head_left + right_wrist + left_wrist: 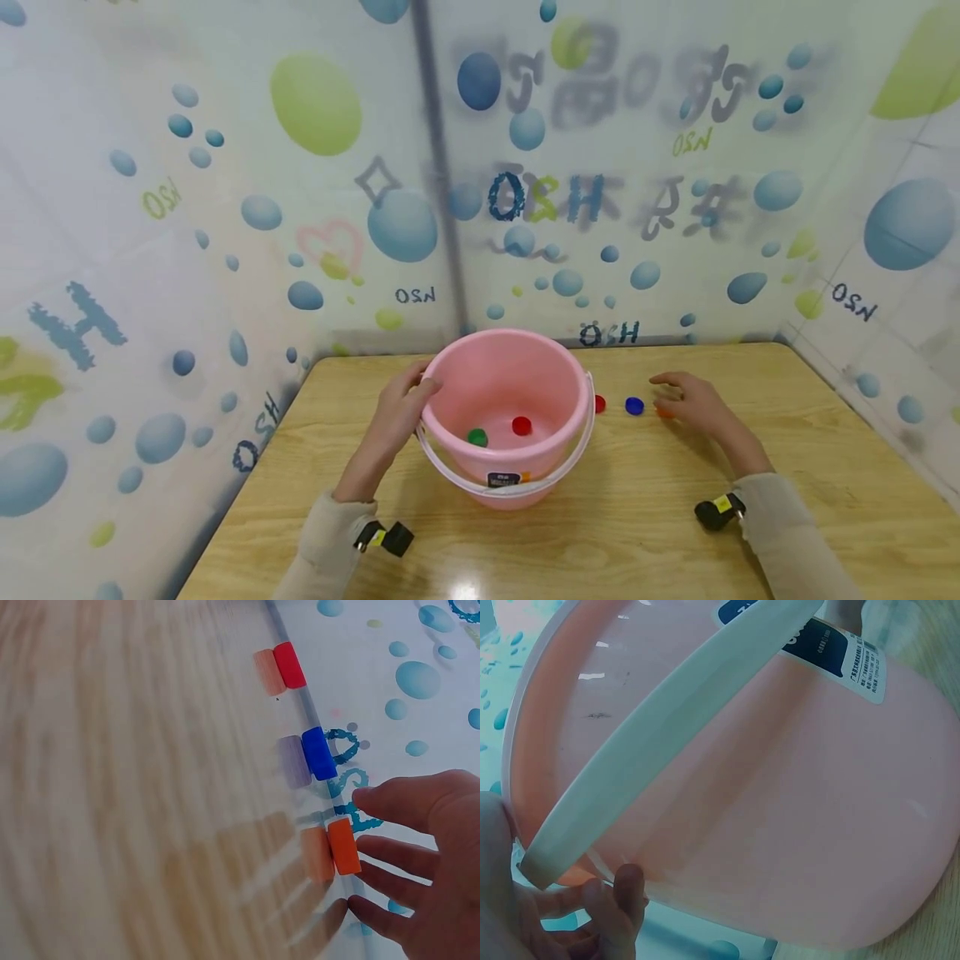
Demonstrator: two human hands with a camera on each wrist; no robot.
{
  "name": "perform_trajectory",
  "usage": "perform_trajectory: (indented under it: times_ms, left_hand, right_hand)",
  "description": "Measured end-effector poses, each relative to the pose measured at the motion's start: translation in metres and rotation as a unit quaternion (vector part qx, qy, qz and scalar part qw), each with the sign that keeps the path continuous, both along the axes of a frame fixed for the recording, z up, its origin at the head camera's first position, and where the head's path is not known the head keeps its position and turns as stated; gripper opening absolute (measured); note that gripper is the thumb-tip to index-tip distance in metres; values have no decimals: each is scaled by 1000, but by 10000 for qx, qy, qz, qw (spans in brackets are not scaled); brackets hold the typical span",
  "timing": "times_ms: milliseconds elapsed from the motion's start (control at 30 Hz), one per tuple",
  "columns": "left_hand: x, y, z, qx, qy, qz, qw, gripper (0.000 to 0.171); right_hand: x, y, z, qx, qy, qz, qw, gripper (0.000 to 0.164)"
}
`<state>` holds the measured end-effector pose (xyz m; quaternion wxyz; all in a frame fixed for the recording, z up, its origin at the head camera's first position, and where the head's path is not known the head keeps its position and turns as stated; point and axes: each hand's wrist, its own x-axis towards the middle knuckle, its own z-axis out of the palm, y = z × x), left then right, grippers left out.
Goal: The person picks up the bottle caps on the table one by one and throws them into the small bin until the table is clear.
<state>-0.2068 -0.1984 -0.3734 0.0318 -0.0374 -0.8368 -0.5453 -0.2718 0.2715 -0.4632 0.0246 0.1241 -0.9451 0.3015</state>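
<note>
A pink bucket (504,354) stands on the table, its white handle (459,477) hanging down over the near side. My left hand (397,412) grips the bucket's left rim, thumb over the edge and fingers outside below the handle's end. Inside lie a green bottle cap (477,437) and a red cap (521,426). Right of the bucket, my right hand (697,402) hovers low with thumb and fingers spread. Its fingertips are right at an orange cap (344,847), which is partly hidden by the hand in the head view.
A blue cap (634,406) and another red cap (600,404) lie in a row between the bucket and the right hand. The wooden table (600,533) ends at the back against a patterned curtain (652,308), with more curtain at both sides.
</note>
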Motion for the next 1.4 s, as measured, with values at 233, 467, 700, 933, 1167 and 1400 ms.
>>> perform_trajectory:
  times_ms: [233,467,700,933,1167,1400]
  left_hand:
    - [0,1,0,-29,-37,-1,10000,43]
    - [0,2,1,-71,-44,17,10000,42]
    - [-1,1,1,-59,13,13,10000,41]
    - [1,1,1,-41,-21,-12,10000,40]
    - [1,0,1,-59,-57,10,10000,41]
    - [-1,1,1,-88,-75,-1,9999,42]
  right_hand:
    - [-2,-1,-2,49,-27,233,9997,40]
    - [-4,-6,-3,140,-29,396,9991,35]
    - [-7,-9,-5,190,-51,402,9990,34]
    - [-7,-10,-6,200,-210,394,9988,35]
    - [-7,-12,-3,129,-491,428,9978,35]
    - [-7,-12,-3,144,-592,410,9973,35]
